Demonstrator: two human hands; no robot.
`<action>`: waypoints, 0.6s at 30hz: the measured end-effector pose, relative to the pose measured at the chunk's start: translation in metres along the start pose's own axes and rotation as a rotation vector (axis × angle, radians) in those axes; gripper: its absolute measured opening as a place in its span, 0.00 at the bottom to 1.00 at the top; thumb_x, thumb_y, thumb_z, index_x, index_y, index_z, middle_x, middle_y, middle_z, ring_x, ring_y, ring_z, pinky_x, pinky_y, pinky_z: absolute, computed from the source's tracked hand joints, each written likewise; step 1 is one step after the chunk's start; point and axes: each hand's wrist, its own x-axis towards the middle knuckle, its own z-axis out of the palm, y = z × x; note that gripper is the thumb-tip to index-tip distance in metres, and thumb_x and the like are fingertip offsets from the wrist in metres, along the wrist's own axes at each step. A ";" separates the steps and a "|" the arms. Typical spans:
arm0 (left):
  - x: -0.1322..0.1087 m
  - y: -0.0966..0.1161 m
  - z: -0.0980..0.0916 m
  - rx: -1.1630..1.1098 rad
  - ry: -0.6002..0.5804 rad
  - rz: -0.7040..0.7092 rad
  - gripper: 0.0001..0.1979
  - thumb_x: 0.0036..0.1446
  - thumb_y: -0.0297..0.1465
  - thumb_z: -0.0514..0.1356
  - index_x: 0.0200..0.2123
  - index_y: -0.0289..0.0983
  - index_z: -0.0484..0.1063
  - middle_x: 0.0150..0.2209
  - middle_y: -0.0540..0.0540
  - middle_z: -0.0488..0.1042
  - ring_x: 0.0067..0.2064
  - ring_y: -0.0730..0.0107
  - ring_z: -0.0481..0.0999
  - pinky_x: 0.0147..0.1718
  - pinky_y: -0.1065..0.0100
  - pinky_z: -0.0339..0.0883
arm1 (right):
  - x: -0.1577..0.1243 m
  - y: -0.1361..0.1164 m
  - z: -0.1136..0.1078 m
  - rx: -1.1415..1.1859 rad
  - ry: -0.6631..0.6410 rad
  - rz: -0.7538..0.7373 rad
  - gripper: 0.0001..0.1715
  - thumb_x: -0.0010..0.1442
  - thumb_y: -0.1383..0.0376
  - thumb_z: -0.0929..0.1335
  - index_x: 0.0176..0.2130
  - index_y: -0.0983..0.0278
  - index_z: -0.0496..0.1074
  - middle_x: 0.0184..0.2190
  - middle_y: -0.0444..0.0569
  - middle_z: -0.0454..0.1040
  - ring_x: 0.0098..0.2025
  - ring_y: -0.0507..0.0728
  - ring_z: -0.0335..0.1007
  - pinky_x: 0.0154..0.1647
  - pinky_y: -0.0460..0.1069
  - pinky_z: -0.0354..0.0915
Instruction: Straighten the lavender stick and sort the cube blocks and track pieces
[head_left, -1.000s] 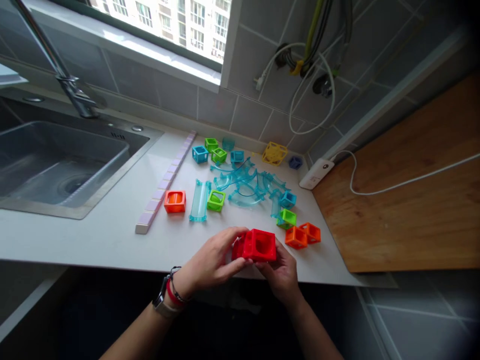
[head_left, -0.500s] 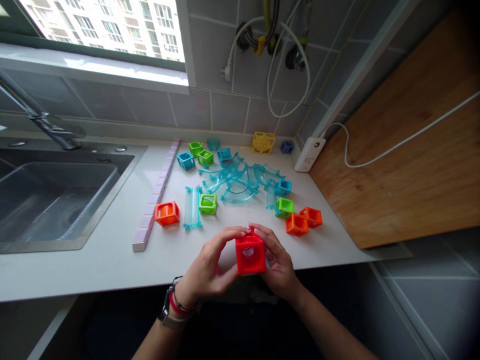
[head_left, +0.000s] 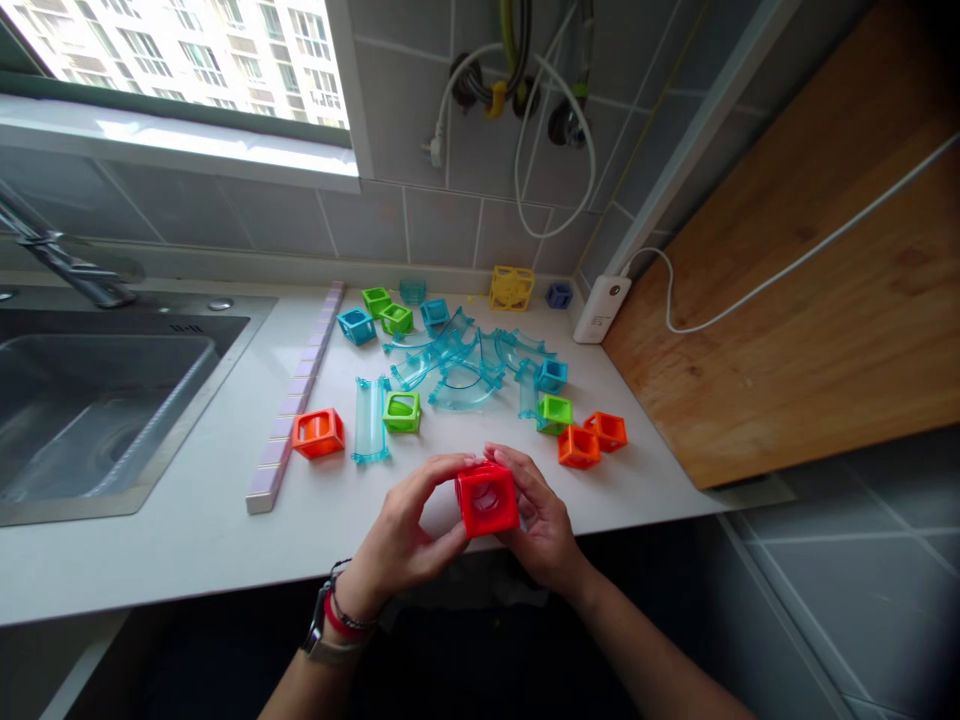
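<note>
Since a second ago the red cube has been turned between the hands: a wider side showed then, and now a single square face with a round opening looks up at the camera. Both hands grasp it. The left hand pinches its left side, with the forefinger curled over the top edge. The right hand clasps the right side, fingers laid across the top. The cube sits at the front edge of the white counter - whether it rests on the surface or is held just clear of it cannot be told. A watch and red band ring the left wrist. Beyond the hands lie loose pieces: an orange cube to the left, a clear blue straight track just beside a green cube, and a heap of curved blue tracks behind them. To the right stand another green cube and two orange cubes, which touch each other. A pale purple strip runs along the counter between the pieces and the steel sink - a wooden board lies on the far right.
</note>
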 end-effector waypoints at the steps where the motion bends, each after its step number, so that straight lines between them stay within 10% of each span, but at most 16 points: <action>1: 0.000 0.000 0.000 0.013 0.008 0.007 0.31 0.55 0.23 0.65 0.62 0.42 0.65 0.59 0.38 0.73 0.60 0.53 0.74 0.58 0.55 0.70 | 0.000 0.000 0.000 -0.003 0.002 0.001 0.33 0.63 0.57 0.73 0.65 0.48 0.67 0.66 0.52 0.63 0.69 0.66 0.59 0.66 0.63 0.65; 18: -0.001 -0.008 0.002 0.085 0.107 -0.085 0.28 0.61 0.30 0.65 0.63 0.41 0.64 0.56 0.39 0.76 0.50 0.58 0.80 0.50 0.58 0.76 | 0.006 0.000 0.008 0.021 0.055 0.101 0.32 0.61 0.57 0.75 0.62 0.51 0.68 0.66 0.54 0.61 0.65 0.66 0.64 0.59 0.61 0.72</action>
